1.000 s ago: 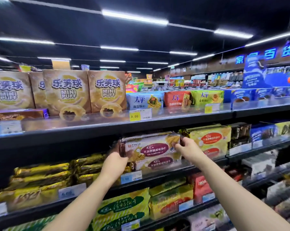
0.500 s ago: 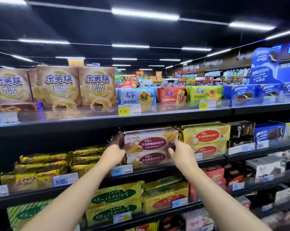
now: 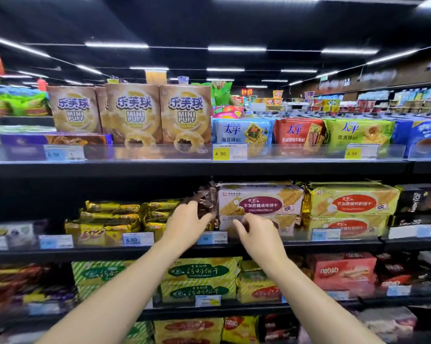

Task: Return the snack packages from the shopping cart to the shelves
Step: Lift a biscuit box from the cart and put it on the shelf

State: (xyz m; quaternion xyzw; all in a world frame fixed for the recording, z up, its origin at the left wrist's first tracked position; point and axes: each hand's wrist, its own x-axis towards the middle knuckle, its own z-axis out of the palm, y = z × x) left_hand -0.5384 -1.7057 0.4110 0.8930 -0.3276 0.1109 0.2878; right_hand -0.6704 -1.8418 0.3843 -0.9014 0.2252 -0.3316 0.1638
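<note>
Head view shows the placing step nearly finished: the beige and maroon foil-wrapped biscuit package lies at the centre of the frame on the black middle shelf, on top of a second package of the same kind. The left hand has its grip pinched on the crinkled brown end seal. The right hand, just below, has a loosely curled grip that holds nothing. The package's long axis runs left to right along the shelf, printed face toward the camera, the pinched seal pointing to frame left. Next, I think, it needs a small push to square it, then letting go.
</note>
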